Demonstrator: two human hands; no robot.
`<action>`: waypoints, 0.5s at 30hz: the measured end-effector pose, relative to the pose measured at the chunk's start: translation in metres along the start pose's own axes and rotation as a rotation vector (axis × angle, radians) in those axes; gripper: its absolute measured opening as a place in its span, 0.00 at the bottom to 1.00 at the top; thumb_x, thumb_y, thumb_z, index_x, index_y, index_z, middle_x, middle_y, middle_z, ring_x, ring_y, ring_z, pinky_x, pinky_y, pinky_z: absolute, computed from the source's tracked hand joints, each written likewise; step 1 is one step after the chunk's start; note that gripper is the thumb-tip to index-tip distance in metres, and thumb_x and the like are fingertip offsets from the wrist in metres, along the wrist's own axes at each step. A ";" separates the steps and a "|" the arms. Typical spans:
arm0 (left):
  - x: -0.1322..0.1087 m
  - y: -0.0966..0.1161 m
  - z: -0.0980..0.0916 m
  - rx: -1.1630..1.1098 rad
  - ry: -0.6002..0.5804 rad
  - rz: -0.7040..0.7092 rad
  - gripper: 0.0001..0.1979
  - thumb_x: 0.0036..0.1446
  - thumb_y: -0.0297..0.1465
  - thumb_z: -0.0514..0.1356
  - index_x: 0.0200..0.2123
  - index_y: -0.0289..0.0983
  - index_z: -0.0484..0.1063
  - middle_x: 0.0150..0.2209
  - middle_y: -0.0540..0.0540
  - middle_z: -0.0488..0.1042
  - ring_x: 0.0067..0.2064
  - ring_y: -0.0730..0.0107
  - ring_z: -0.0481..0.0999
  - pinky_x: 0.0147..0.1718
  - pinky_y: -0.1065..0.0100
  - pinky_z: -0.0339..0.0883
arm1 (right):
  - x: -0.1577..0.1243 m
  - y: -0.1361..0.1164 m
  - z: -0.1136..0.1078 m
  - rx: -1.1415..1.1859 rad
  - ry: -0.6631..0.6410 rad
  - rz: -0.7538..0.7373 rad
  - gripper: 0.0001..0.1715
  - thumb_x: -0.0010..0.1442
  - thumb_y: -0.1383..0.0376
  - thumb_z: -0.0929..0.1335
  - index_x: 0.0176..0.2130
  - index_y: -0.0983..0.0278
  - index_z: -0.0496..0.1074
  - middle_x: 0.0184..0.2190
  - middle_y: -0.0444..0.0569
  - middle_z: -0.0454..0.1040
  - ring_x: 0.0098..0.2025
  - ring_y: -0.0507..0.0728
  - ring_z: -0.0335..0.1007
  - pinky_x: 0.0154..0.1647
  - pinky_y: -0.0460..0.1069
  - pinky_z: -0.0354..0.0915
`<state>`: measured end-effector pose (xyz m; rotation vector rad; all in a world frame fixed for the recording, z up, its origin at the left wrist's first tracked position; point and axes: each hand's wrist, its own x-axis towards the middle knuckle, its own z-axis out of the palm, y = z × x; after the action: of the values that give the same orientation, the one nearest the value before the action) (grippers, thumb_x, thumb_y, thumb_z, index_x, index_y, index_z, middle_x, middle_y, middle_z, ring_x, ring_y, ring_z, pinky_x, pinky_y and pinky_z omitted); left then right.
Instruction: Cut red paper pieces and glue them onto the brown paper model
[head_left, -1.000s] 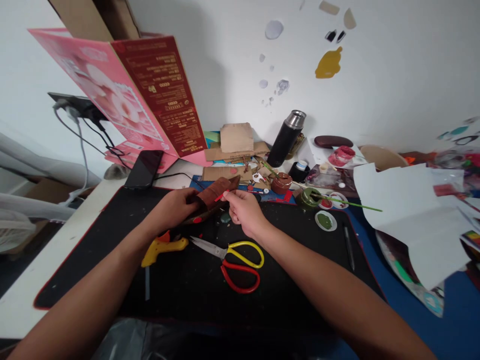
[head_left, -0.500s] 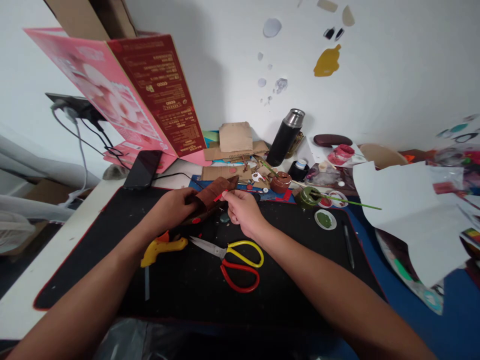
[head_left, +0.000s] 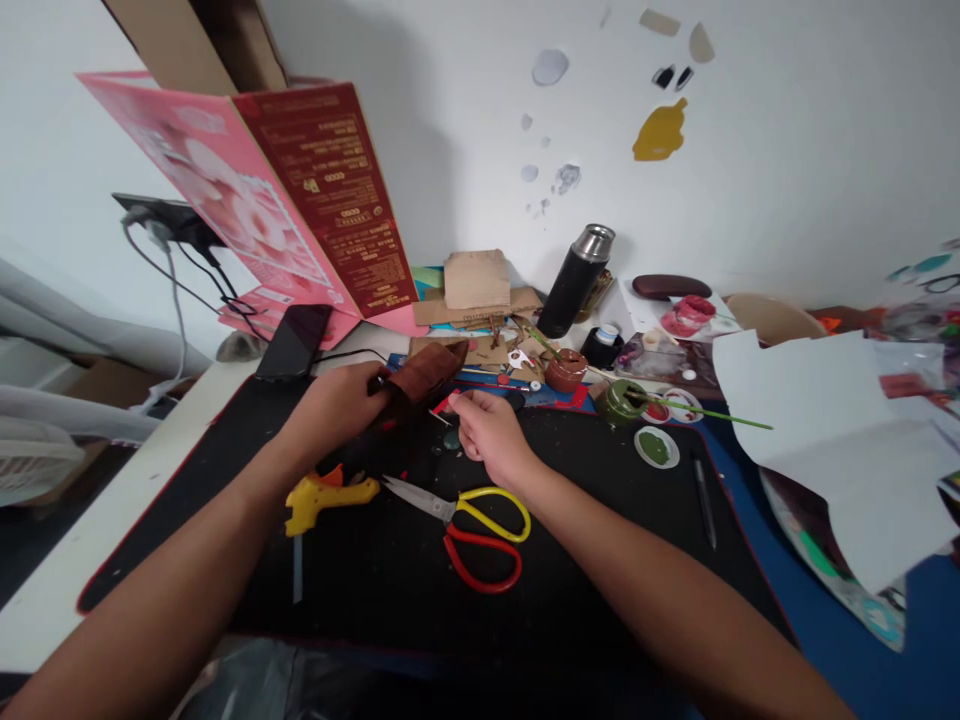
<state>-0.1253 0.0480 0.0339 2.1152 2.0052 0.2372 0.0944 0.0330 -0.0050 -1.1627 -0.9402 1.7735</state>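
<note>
My left hand [head_left: 341, 402] is closed round a brown cardboard piece [head_left: 427, 368] and holds it just above the far part of the black mat [head_left: 585, 580]. My right hand [head_left: 486, 432] is beside it, fingers pinched on a small red piece [head_left: 447, 402] just under the brown cardboard. Close below the hands lie a yellow glue gun [head_left: 324, 494] and scissors [head_left: 480, 525] with one yellow and one red handle.
A pink and red box [head_left: 300, 190] leans at the back left, a phone [head_left: 294, 340] under it. Cardboard scraps [head_left: 474, 285], a black flask [head_left: 574, 280], paint pots [head_left: 564, 368], a green-tipped brush [head_left: 705, 408] and white paper sheets [head_left: 832, 430] crowd the back and right.
Both hands have dropped slightly toward the mat. The brown cardboard has tilted flatter and shifted left, and the red piece has come away below it in my right hand.
</note>
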 end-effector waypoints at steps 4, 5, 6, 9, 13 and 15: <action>0.020 -0.006 -0.003 0.085 0.054 -0.031 0.20 0.62 0.38 0.53 0.47 0.38 0.82 0.42 0.34 0.85 0.43 0.45 0.83 0.38 0.59 0.67 | -0.007 0.005 -0.001 -0.053 -0.047 -0.051 0.22 0.58 0.47 0.75 0.30 0.60 0.69 0.11 0.31 0.56 0.11 0.47 0.48 0.13 0.44 0.41; 0.024 -0.007 -0.002 0.100 0.048 -0.037 0.20 0.62 0.37 0.53 0.48 0.38 0.82 0.42 0.34 0.85 0.44 0.45 0.83 0.38 0.58 0.68 | -0.010 0.005 -0.002 -0.068 -0.062 -0.067 0.22 0.58 0.47 0.75 0.30 0.59 0.69 0.11 0.31 0.56 0.11 0.47 0.48 0.12 0.45 0.42; 0.028 -0.009 -0.001 0.116 0.036 -0.036 0.20 0.62 0.37 0.53 0.48 0.37 0.82 0.43 0.33 0.85 0.44 0.44 0.84 0.39 0.58 0.69 | -0.012 0.005 -0.002 -0.081 -0.076 -0.080 0.22 0.58 0.47 0.75 0.30 0.59 0.69 0.11 0.31 0.56 0.11 0.47 0.49 0.12 0.45 0.42; 0.032 -0.012 0.004 0.155 -0.008 -0.021 0.20 0.62 0.36 0.53 0.47 0.36 0.82 0.44 0.32 0.85 0.45 0.42 0.84 0.39 0.58 0.69 | -0.016 0.004 -0.003 -0.102 -0.102 -0.090 0.22 0.58 0.47 0.75 0.30 0.59 0.69 0.12 0.31 0.56 0.11 0.47 0.48 0.12 0.45 0.43; 0.029 -0.015 0.009 0.173 -0.031 -0.019 0.21 0.63 0.37 0.52 0.49 0.35 0.81 0.44 0.32 0.85 0.46 0.42 0.84 0.40 0.57 0.70 | -0.018 0.006 -0.005 -0.110 -0.108 -0.073 0.23 0.57 0.46 0.74 0.30 0.60 0.69 0.13 0.31 0.56 0.11 0.47 0.48 0.12 0.45 0.43; 0.025 -0.016 0.006 0.148 -0.036 -0.013 0.23 0.64 0.38 0.53 0.53 0.35 0.80 0.47 0.33 0.85 0.48 0.42 0.83 0.42 0.57 0.71 | -0.018 0.008 -0.006 -0.108 -0.110 -0.072 0.23 0.57 0.46 0.74 0.31 0.60 0.68 0.13 0.30 0.56 0.12 0.47 0.48 0.13 0.45 0.43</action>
<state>-0.1377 0.0731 0.0227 2.1762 2.0739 0.0494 0.1031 0.0146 -0.0081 -1.0922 -1.1416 1.7613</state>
